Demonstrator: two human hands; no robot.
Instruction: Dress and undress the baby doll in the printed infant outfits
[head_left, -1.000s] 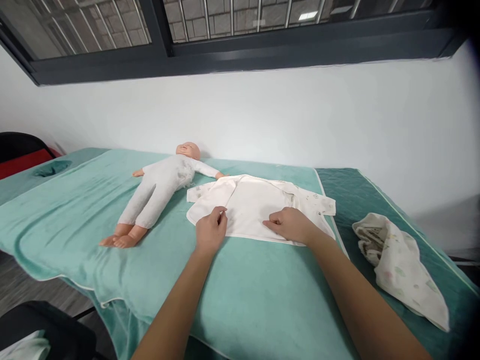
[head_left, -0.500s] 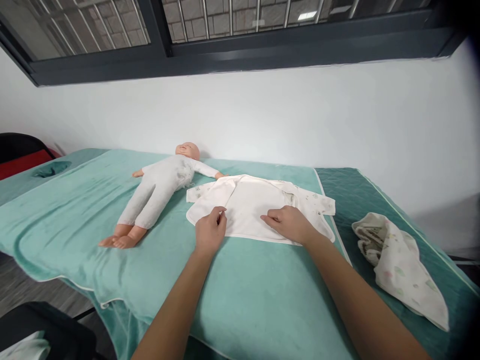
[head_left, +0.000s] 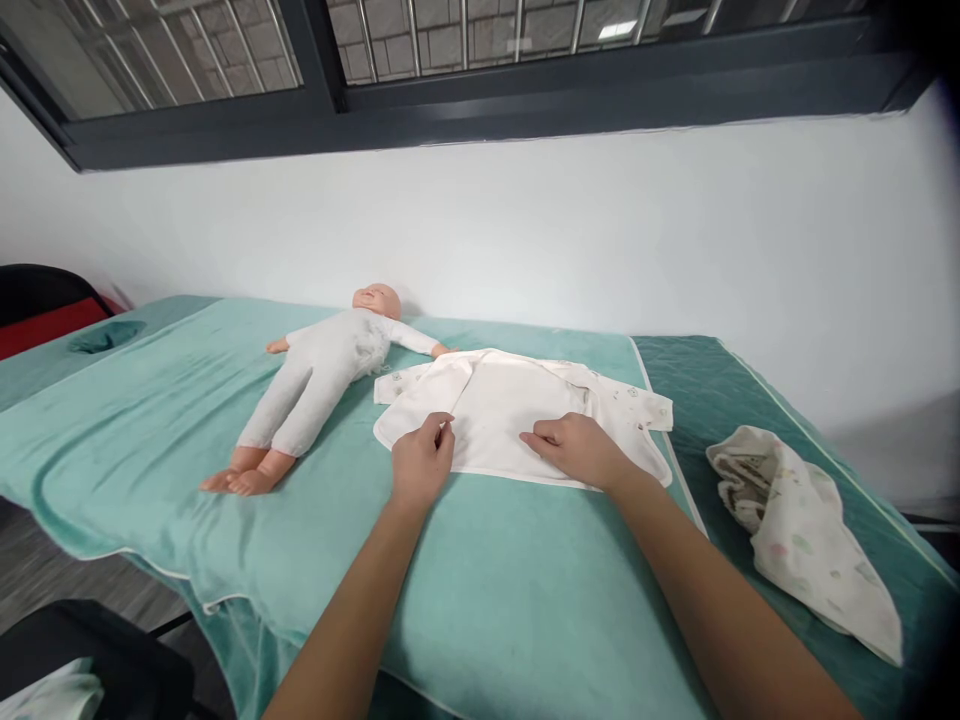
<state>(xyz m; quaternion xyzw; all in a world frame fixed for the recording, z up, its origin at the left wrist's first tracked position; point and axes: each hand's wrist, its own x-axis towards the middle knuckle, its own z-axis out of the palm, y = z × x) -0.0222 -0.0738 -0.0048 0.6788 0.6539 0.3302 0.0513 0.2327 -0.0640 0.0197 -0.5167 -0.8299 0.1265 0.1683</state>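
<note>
A white baby shirt [head_left: 510, 420] lies spread open and flat, its small-print sleeves stretched out to both sides. Over its lower left part is my left hand [head_left: 424, 460], fingers curled in and thumb close to the index finger. My right hand [head_left: 574, 447] is loosely closed over the lower right part, its fingertips turned inward. No cloth is seen raised between the fingers of either hand; whether they touch the shirt I cannot tell. To the left a baby doll [head_left: 322, 365] in a white bodysuit lies on its back, one hand against the shirt's upper left edge.
A green sheet [head_left: 525, 570] covers the bed, with a darker green cover [head_left: 675, 370] at right. A crumpled printed cloth [head_left: 817, 550] lies there. Behind stands a white wall [head_left: 525, 230] under a barred window. A black chair [head_left: 97, 650] is at lower left.
Both hands hold the same pose over the shirt. The whole view has shifted very slightly; the shirt and doll lie as before.
</note>
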